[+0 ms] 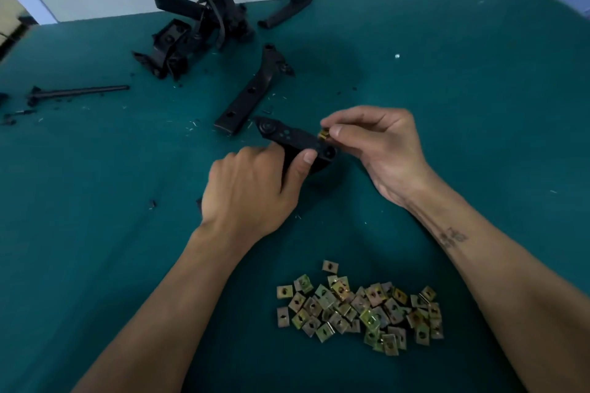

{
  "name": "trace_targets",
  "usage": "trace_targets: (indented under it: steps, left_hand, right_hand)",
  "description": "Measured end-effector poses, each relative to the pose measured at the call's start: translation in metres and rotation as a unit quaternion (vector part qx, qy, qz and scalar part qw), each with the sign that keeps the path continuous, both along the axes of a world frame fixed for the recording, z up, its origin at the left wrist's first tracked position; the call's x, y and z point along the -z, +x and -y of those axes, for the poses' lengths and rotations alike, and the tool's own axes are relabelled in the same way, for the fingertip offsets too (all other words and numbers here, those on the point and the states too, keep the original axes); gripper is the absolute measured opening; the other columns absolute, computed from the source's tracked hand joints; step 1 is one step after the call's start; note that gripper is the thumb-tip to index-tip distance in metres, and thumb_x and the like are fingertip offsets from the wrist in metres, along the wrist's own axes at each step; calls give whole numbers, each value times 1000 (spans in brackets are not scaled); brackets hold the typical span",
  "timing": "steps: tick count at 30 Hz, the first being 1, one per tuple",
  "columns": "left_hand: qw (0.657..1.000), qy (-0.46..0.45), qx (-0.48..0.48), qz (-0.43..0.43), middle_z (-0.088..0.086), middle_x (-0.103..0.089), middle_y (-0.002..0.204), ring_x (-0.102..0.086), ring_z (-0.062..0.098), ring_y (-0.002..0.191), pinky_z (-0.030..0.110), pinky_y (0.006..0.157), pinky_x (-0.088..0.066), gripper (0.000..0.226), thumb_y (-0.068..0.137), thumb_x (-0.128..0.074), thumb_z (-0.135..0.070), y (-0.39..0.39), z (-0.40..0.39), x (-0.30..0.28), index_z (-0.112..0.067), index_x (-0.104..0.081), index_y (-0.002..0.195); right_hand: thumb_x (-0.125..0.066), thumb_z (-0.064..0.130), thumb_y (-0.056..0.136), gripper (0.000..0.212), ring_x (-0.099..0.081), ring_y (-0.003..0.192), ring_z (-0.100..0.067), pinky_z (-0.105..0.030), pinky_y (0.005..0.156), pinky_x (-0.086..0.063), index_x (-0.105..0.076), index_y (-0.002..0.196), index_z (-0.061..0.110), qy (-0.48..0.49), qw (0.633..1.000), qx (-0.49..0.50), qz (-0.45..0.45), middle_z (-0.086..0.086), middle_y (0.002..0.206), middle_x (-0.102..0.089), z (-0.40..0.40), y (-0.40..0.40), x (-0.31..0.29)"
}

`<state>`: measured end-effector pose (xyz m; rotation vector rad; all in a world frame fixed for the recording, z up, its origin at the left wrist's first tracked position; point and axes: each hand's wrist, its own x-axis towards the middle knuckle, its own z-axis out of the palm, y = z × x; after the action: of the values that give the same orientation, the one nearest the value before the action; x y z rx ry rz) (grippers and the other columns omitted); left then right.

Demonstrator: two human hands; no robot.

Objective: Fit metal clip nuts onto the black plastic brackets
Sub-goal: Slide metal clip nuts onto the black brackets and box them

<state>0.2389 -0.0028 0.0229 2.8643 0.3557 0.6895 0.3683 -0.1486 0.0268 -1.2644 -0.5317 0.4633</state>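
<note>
Fingers of the left hand [252, 188] grip a black bracket [297, 137]; the right hand [376, 147] pinches a clip nut [324, 134] against its edge.

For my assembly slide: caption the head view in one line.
Left hand grips a black bracket while the right hand pinches a clip nut at its edge.
</note>
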Motion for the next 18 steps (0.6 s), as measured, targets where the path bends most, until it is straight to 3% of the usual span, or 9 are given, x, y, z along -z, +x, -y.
trace_targets:
  steps: [8, 12, 15, 18]
  left_hand:
    - [1000, 5, -26, 12, -9, -29, 58, -29, 26, 47, 29, 49, -21, 54, 102, -23, -63, -1, 0, 1, -21, -32, 70]
    - [1000, -6, -26, 8, -5, -38, 61, -51, 37, 51, 32, 52, -26, 48, 102, -23, -62, -1, 0, 1, -22, -32, 78]
    - [1000, -5, -18, 5, 5, -56, 63, -55, 38, 55, 32, 52, -26, 50, 103, -25, -60, -1, 1, 0, -19, -40, 79]
    - [1000, 0, -11, -1, 5, -60, 66, -56, 36, 55, 32, 51, -26, 56, 102, -28, -60, -2, 2, -1, -14, -52, 81]
  right_hand:
    - [-78, 0, 78, 19, -71, 84, -18, -28, 83, -56, -81, 89, 15, 5, 1000, 5, 7, -8, 85, -76, 1, -1, 3]
    - [-81, 1, 74, 15, -69, 84, -23, -36, 89, -56, -77, 85, 10, 28, 999, 17, -23, -9, 83, -74, 1, -1, 2]
    - [-82, -2, 76, 14, -68, 84, -23, -35, 88, -55, -77, 82, 10, 22, 999, 20, -19, -9, 82, -74, 0, -4, 2]
    - [-82, -2, 76, 16, -67, 82, -22, -35, 88, -55, -78, 78, 14, 22, 999, 25, -14, -8, 80, -74, -2, -7, 1]
